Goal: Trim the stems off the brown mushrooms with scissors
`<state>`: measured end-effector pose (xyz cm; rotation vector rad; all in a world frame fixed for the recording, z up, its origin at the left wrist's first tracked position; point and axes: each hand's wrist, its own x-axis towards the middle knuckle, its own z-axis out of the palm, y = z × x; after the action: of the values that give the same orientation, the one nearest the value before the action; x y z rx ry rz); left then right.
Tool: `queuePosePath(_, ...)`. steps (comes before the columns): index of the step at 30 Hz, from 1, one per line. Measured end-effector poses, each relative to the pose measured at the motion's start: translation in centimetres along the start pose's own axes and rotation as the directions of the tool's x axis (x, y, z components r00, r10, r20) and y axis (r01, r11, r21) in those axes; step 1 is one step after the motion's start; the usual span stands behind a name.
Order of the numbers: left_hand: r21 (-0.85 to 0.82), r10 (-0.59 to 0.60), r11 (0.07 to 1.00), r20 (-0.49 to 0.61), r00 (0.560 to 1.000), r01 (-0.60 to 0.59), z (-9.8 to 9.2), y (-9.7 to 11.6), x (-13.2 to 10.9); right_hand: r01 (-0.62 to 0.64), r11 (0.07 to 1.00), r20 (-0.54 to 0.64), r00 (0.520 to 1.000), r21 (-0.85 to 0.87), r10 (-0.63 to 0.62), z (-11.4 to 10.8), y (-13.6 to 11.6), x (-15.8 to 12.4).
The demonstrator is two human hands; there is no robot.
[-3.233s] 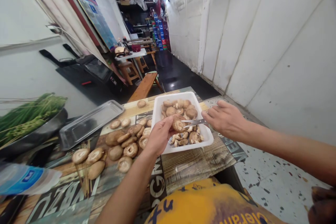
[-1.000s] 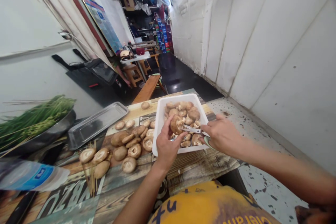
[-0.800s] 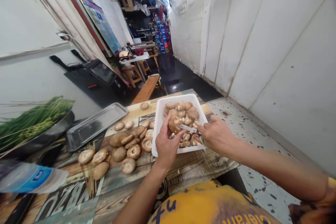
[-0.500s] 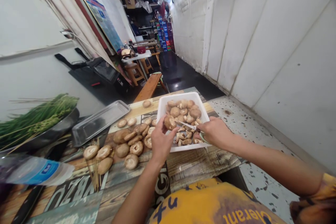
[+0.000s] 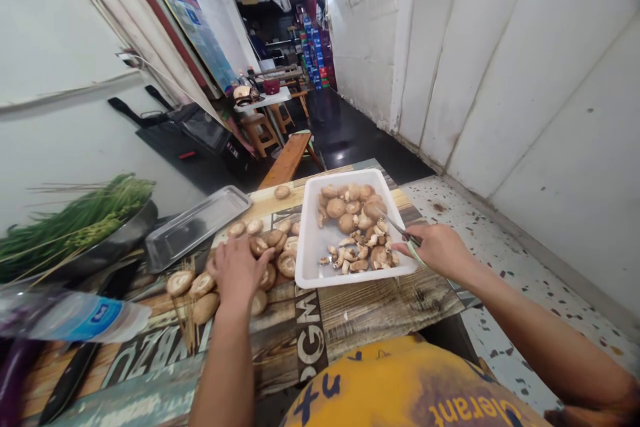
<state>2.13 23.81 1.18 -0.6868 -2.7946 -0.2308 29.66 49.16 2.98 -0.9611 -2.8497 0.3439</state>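
Note:
My left hand point(image 5: 239, 269) lies over the pile of shiitake mushrooms point(image 5: 287, 263) on the table, fingers apart and touching caps; the ones beneath it are hidden. In my right hand point(image 5: 434, 250) is a pair of scissors point(image 5: 399, 225) with a green handle, blades pointing left over the right side of a white plastic tray point(image 5: 313, 271). Inside the tray, whole shiitake mushrooms point(image 5: 336, 207) sit at the far end. Cut mushroom stems point(image 5: 347, 255) lie at the near end.
Left of the pile stand a clear plastic tray point(image 5: 197, 230) and a metal bowl point(image 5: 117, 233) of green vegetables point(image 5: 75, 230). A water bottle point(image 5: 85, 317), a black-handled knife point(image 5: 70, 377) and bamboo skewers point(image 5: 186, 323) lie nearer. A wooden bench point(image 5: 287, 159) is beyond the table.
My left hand has moved left from the white tray to the mushroom pile and no longer holds a mushroom. My right hand has drawn the scissors rightward, toward the tray's right edge.

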Motion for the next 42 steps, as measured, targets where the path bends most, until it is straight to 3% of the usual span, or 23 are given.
queuePosePath(2,0.051,-0.055,0.997,0.027,0.998,0.053,-0.3,-0.2,0.1,-0.017,0.999,-0.017,1.0,0.048,0.018,0.0,0.4,-0.3)
queuePosePath(4,0.038,-0.044,0.998,-0.011,0.999,0.045,-1.1,1.1,0.3,-0.016,0.994,-0.061,0.998,0.112,0.023,0.1,0.6,-0.6)
queuePosePath(6,0.014,0.065,0.998,-0.092,0.994,-0.064,-2.2,3.8,0.5,-0.006,0.983,-0.111,0.993,0.184,0.027,0.4,0.9,-0.8)
queuePosePath(8,0.005,0.302,0.953,-0.124,0.945,-0.304,-2.9,7.7,0.8,-0.004,0.969,-0.143,0.989,0.246,0.041,0.8,1.0,-1.1)
queuePosePath(9,-0.009,0.46,0.886,-0.091,0.883,-0.463,-3.0,9.8,1.0,-0.01,0.963,-0.149,0.988,0.271,0.052,1.0,1.0,-1.3)
queuePosePath(11,-0.051,0.747,0.662,-0.034,0.664,-0.748,-2.6,14.1,1.4,-0.021,0.95,-0.148,0.987,0.31,0.07,1.4,1.1,-1.6)
queuePosePath(13,-0.097,0.896,0.443,0.005,0.445,-0.891,-1.6,17.6,1.9,-0.026,0.942,-0.144,0.987,0.335,0.078,1.6,1.1,-1.9)
queuePosePath(14,-0.122,0.929,0.37,0.043,0.367,-0.921,-1.1,19.0,2.2,-0.024,0.939,-0.143,0.987,0.342,0.077,1.7,1.1,-2.1)
queuePosePath(16,-0.171,0.946,0.315,0.133,0.295,-0.933,-0.1,20.9,2.8,-0.024,0.937,-0.147,0.986,0.348,0.08,1.6,1.3,-2.5)
queuePosePath(18,-0.203,0.933,0.338,0.2,0.299,-0.919,0.5,21.9,3.2,-0.029,0.936,-0.152,0.984,0.351,0.088,1.6,1.6,-2.8)
queuePosePath(20,-0.238,0.919,0.377,0.216,0.33,-0.895,0.8,22.2,3.4,-0.037,0.934,-0.156,0.983,0.356,0.099,1.6,1.7,-2.9)
queuePosePath(27,-0.315,0.842,0.537,0.146,0.519,-0.783,1.0,21.1,4.1,-0.048,0.933,-0.131,0.986,0.357,0.101,1.9,1.3,-3.1)
queuePosePath(29,-0.35,0.793,0.592,0.092,0.603,-0.726,0.8,20.2,4.5,-0.055,0.944,-0.144,0.984,0.325,0.107,1.7,1.1,-3.2)
queuePosePath(31,-0.557,0.688,0.618,0.04,0.725,-0.555,0.5,18.9,4.5,-0.039,0.968,-0.206,0.974,0.249,0.092,1.4,1.0,-3.2)
queuePosePath(32,-0.72,0.625,0.566,0.057,0.779,-0.401,0.2,18.1,4.2,-0.024,0.98,-0.243,0.967,0.197,0.072,1.3,0.9,-3.2)
queuePosePath(33,-0.869,0.578,0.453,0.116,0.808,-0.2,-0.1,17.3,3.7,-0.007,0.99,-0.275,0.96,0.139,0.045,1.1,0.8,-3.1)
queuePosePath(34,-0.954,0.563,0.299,0.196,0.803,0.023,-0.5,16.5,3.1,0.014,0.997,-0.295,0.956,0.08,0.01,0.9,0.7,-3.0)
queuePosePath(36,-0.924,0.608,0.029,0.318,0.728,0.38,-1.3,15.0,1.3,0.054,0.998,-0.287,0.956,-0.019,-0.057,0.6,0.2,-2.7)
queuePosePath(38,-0.83,0.649,-0.123,0.348,0.677,0.544,-2.0,14.0,-0.5,0.093,0.992,-0.249,0.962,-0.088,-0.112,0.2,-0.5,-2.3)
queuePosePath(42,-0.764,0.664,-0.246,0.315,0.678,0.597,-2.7,13.4,-2.9,0.172,0.974,-0.176,0.964,-0.149,-0.198,-0.3,-2.1,-1.7)
